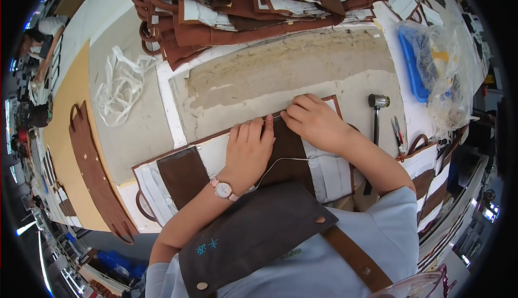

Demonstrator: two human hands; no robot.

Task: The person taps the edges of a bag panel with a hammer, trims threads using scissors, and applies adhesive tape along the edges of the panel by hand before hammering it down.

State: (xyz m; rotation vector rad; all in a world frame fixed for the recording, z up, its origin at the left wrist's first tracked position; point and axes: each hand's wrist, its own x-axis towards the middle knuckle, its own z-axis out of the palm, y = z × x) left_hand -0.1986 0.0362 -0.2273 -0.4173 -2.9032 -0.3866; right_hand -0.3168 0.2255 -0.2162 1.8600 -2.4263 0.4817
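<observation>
An unfinished bag piece (294,152) lies in front of me, white inside with dark brown bands and a reddish-brown edge. My left hand (249,149), with a watch on the wrist, rests on it and grips its far edge with bent fingers. Close beside it on the right, my right hand (313,117) pinches the same edge; anything small between the fingertips is hidden. A thin white cord (280,160) runs across the piece below my hands. A brown loop handle (143,205) sticks out at its left side.
Stacked brown bag pieces (194,28) lie at the back. On the right are a hammer (376,114), small snips (398,133) and a blue tray (413,69) under clear plastic. White strips (121,85) and a brown handled strap piece (97,174) lie on the left.
</observation>
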